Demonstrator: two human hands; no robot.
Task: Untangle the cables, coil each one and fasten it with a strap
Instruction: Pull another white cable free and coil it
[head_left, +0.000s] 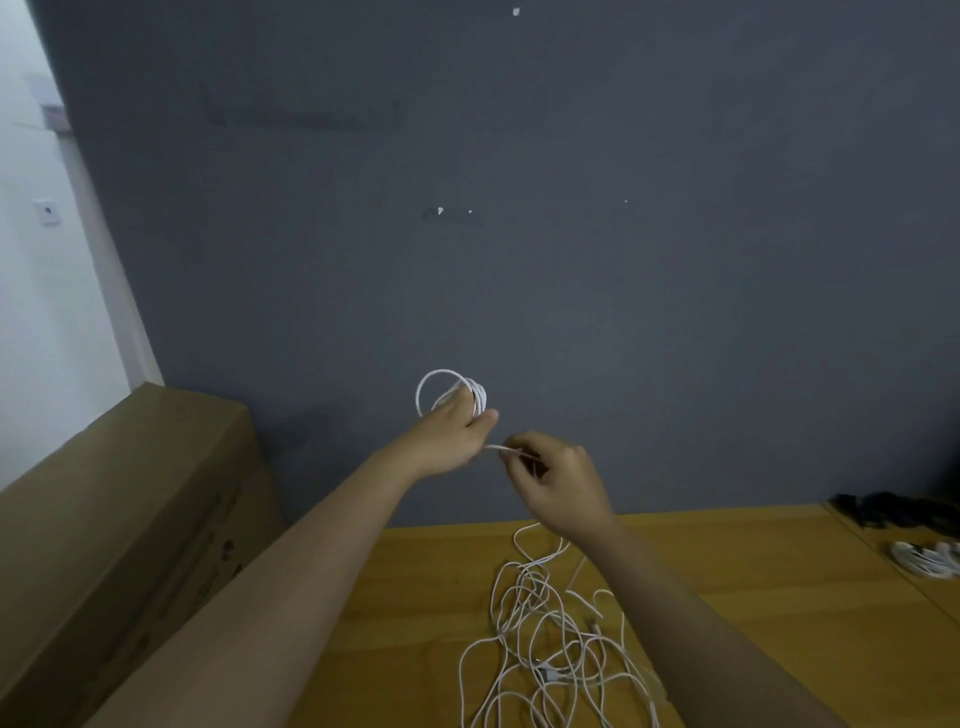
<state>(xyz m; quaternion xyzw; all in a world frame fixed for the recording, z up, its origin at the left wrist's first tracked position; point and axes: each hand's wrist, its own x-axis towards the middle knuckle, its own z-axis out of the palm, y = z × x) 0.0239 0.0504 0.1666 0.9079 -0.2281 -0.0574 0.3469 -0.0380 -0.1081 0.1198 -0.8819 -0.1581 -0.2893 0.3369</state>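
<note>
My left hand (451, 436) is raised in front of the grey wall and grips a small coil of white cable (439, 387) with several loops. My right hand (558, 483) is just below and to the right, pinching the free run of that same cable (501, 449) between fingers and thumb. From my right hand the cable drops to a tangled heap of white cables (550, 639) spread on the wooden table (415, 587).
A large cardboard box (130, 509) stands at the left, beside the table. At the far right, black straps or cables (883, 506) and a few coiled white cables (924, 558) lie on a second wooden surface. The grey wall (519, 208) rises right behind the table.
</note>
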